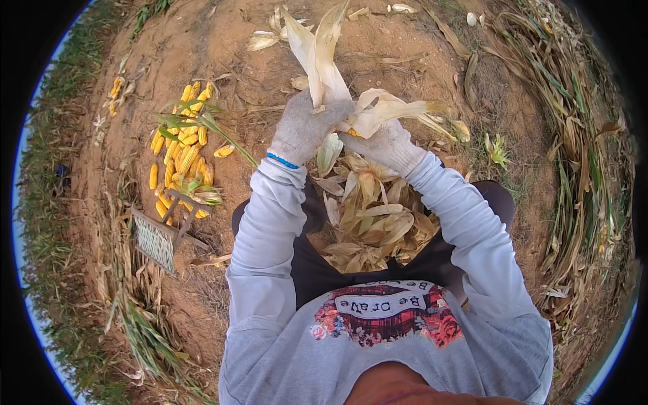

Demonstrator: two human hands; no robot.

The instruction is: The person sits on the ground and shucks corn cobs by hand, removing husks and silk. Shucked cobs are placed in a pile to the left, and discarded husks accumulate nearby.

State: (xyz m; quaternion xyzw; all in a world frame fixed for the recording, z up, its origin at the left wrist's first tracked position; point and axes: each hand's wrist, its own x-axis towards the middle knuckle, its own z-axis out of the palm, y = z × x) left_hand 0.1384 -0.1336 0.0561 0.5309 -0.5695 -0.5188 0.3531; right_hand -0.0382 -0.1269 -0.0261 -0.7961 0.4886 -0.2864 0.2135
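My left hand, in a pale knit work glove with a blue cuff edge, grips pale dry corn husk leaves that stick up and away from me. Close beside it, my right hand, gloved as well, is closed around an ear of corn, of which only a small patch of yellow kernels shows between the hands. More husk leaves fold over the right hand and spread to the right. The lower end of the ear is hidden by the gloves. Stripped husks lie heaped between my legs, below both hands.
Husked yellow corn ears are piled on bare soil at the left, with a green leaf across them. A small wooden stool with a patterned seat lies tipped beside the pile. Dry corn stalks line the right side. Loose husks lie ahead.
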